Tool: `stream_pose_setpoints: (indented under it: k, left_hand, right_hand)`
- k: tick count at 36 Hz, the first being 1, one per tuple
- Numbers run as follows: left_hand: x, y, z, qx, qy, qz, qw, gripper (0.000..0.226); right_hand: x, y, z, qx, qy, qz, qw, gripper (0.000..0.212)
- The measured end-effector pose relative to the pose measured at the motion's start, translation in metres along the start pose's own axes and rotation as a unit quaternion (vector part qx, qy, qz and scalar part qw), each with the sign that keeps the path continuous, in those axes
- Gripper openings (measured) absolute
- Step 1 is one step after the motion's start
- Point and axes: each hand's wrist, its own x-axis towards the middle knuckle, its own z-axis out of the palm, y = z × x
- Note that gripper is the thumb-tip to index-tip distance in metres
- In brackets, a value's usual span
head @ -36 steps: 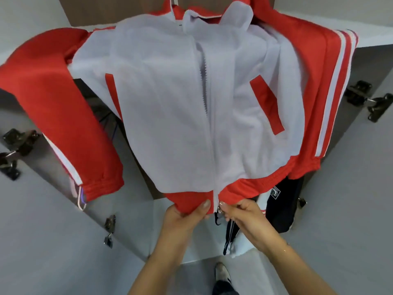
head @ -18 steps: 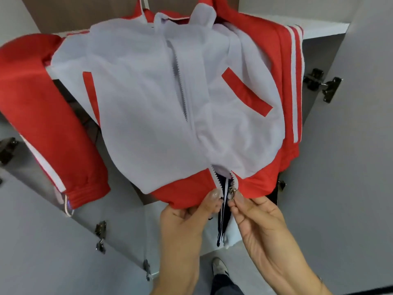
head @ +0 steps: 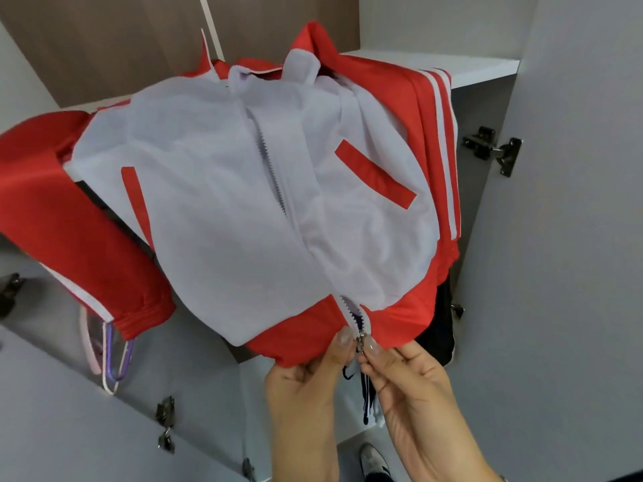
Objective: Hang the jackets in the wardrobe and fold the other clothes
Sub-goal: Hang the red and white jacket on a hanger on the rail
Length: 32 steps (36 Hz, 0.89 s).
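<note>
A red-and-white zip-front track jacket (head: 243,210) is seen hanging inside the open grey wardrobe (head: 574,238), filling the frame's centre. Its red hem at 6 o'clock is pinched by the left hand (head: 306,377), thumb on top. The small metal zipper pull (head: 361,339) is pinched between thumb and forefinger of the right hand (head: 407,384). A dark garment (head: 440,328) is visible at 4 o'clock behind the jacket.

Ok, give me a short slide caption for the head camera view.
Both hands, left hand and right hand, work the zipper slider at the hem of a red-and-white jacket hanging in the wardrobe.
</note>
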Motion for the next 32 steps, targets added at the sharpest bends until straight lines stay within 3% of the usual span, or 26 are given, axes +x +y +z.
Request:
stream_pose_setpoints:
  k: [9, 17, 22, 25, 30, 32]
  left_hand:
    - [0.0, -0.005, 0.001, -0.015, 0.03, 0.002, 0.999, 0.019]
    - [0.0, -0.015, -0.006, 0.033, 0.016, 0.022, 0.999, 0.018]
    - [0.003, -0.019, -0.014, 0.078, 0.009, 0.013, 0.997, 0.014]
    - [0.007, -0.021, -0.022, 0.095, 0.004, -0.003, 0.995, 0.011]
    - [0.012, -0.024, -0.037, 0.121, 0.006, -0.017, 0.993, 0.027]
    - [0.014, -0.024, -0.041, 0.128, 0.002, -0.02, 0.992, 0.016]
  right_hand:
    - [0.002, 0.003, -0.003, -0.016, -0.007, -0.016, 1.0, 0.023]
    - [0.006, 0.006, -0.008, -0.028, 0.007, -0.013, 1.0, 0.016]
    - [0.011, 0.007, -0.016, -0.083, 0.023, -0.003, 0.996, 0.024]
    - [0.014, 0.011, -0.018, -0.135, 0.023, 0.031, 0.99, 0.025]
    - [0.014, 0.015, -0.026, -0.209, -0.016, 0.185, 0.96, 0.025]
    - [0.014, 0.017, -0.029, -0.217, -0.03, 0.205, 0.954, 0.024]
